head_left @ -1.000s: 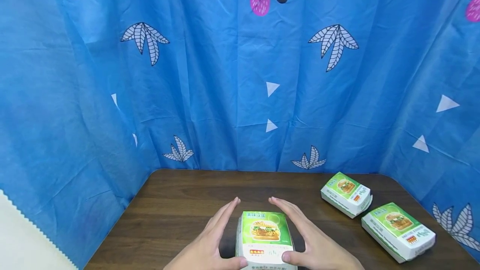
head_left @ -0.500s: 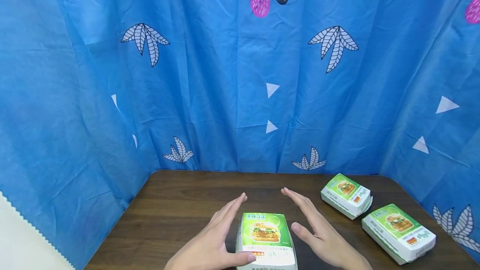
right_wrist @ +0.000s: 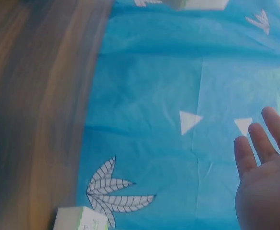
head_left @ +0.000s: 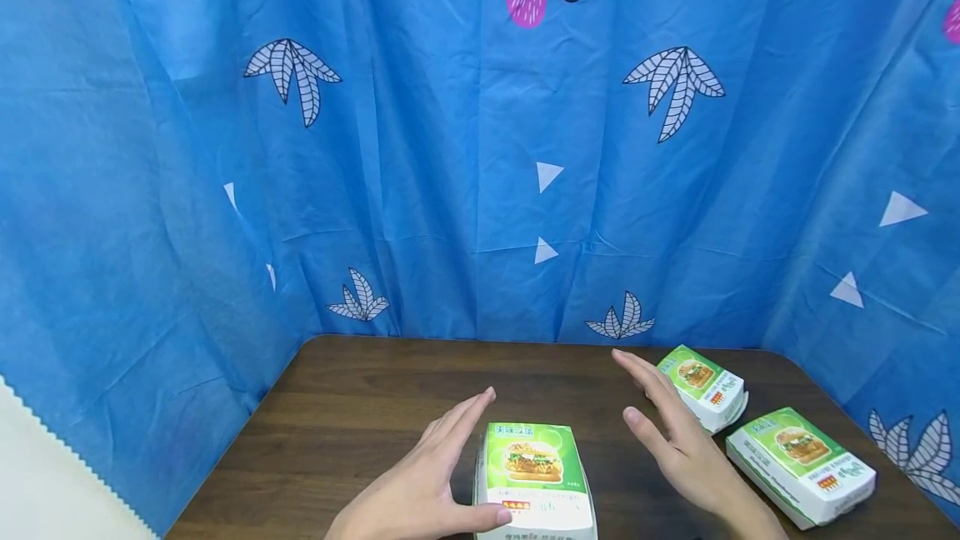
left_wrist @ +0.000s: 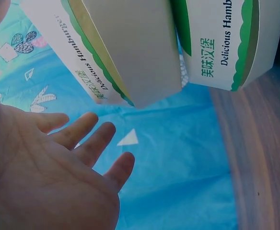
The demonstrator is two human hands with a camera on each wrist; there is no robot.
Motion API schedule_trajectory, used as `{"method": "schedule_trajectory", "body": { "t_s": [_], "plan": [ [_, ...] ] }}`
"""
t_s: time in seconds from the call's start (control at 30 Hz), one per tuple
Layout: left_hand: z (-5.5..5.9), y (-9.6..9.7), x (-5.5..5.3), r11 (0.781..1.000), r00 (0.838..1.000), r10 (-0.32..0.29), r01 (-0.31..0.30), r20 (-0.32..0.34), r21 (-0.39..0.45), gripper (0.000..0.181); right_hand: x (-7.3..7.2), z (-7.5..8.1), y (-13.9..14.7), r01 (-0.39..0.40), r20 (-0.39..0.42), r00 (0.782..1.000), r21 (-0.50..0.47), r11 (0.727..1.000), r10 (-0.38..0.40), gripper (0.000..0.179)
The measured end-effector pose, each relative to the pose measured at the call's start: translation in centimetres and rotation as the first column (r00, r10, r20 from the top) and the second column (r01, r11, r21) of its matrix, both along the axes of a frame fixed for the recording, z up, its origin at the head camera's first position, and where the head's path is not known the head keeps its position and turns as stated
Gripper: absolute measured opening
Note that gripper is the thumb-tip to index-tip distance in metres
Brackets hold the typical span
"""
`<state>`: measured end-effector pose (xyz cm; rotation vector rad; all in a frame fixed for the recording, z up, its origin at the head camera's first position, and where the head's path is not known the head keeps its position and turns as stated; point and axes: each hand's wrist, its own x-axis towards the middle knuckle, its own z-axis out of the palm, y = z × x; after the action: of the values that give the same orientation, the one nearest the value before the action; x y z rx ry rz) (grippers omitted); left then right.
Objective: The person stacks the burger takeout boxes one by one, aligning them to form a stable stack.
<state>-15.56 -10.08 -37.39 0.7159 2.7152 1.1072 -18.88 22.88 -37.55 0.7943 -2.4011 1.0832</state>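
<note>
A green and white hamburger box [head_left: 534, 467] lies near the front middle of the table, picture side up. In the left wrist view, this upper hamburger box [left_wrist: 135, 43] sits on a second, lower hamburger box [left_wrist: 224, 43], slightly askew. My left hand [head_left: 423, 486] hovers at the stack's left side, fingers extended and thumb spread, holding nothing. To the right of the stack, my right hand [head_left: 693, 448] is in the air with fingers straight and thumb apart. It partly covers the far hamburger box [head_left: 701, 386], and another hamburger box [head_left: 802, 465] lies just right of it.
The dark wooden table [head_left: 360, 407] reaches back to a blue patterned curtain [head_left: 435, 148], which also hangs along both sides. A pale cloth edge [head_left: 52, 473] with a zigzag border shows at the lower left.
My right hand has left the stack's right side and moved right and forward, towards the two boxes there. My left hand has barely shifted, and the boxes stay put.
</note>
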Motion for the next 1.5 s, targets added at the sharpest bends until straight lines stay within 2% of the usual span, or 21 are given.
{"method": "schedule_trajectory", "body": {
  "t_s": [0.17,0.37,0.6,0.83,0.93,1.0,1.1,1.33,1.5],
  "plan": [
    [0.1,0.0,0.0,1.0,1.0,-0.003,0.003,0.01,-0.009,0.101,-0.4,0.3,1.1,0.066,-0.038,0.997,-0.01,0.998,-0.067,0.061],
    [0.0,-0.1,0.1,1.0,0.999,0.001,-0.001,0.033,-0.003,0.102,-0.4,0.5,2.5,0.162,0.007,0.987,0.018,0.987,-0.162,0.064],
    [-0.1,0.1,0.1,1.0,0.999,0.002,-0.002,0.05,0.016,0.099,-0.9,0.5,4.3,0.213,0.061,0.975,0.031,0.977,-0.215,0.076],
    [-0.3,0.0,0.1,1.0,1.0,-0.011,0.011,-0.012,0.017,0.1,-1.2,0.4,5.7,0.288,0.1,0.951,0.075,0.955,-0.294,0.081],
    [-0.4,0.0,0.1,1.0,1.0,-0.013,0.013,-0.003,0.014,0.1,-1.3,0.5,6.1,0.318,0.109,0.939,0.09,0.944,-0.327,0.081],
    [-0.4,0.1,0.0,1.0,1.0,-0.011,0.011,0.027,0.018,0.099,-1.4,0.4,6.3,0.33,0.108,0.934,0.096,0.939,-0.339,0.081],
    [-0.4,0.1,0.0,1.0,0.999,-0.013,0.012,0.039,0.017,0.099,-1.7,0.2,6.6,0.336,0.099,0.933,0.098,0.937,-0.345,0.081],
    [-0.6,-0.2,0.1,0.999,0.998,-0.032,0.033,-0.05,0.013,0.101,-1.9,0.0,7.9,0.36,0.09,0.926,0.085,0.929,-0.367,0.087],
    [-0.7,-0.2,0.1,0.999,0.997,-0.038,0.038,-0.06,0.01,0.101,-1.9,-0.1,9.2,0.366,0.094,0.922,0.114,0.924,-0.377,0.091]
  ]
}}
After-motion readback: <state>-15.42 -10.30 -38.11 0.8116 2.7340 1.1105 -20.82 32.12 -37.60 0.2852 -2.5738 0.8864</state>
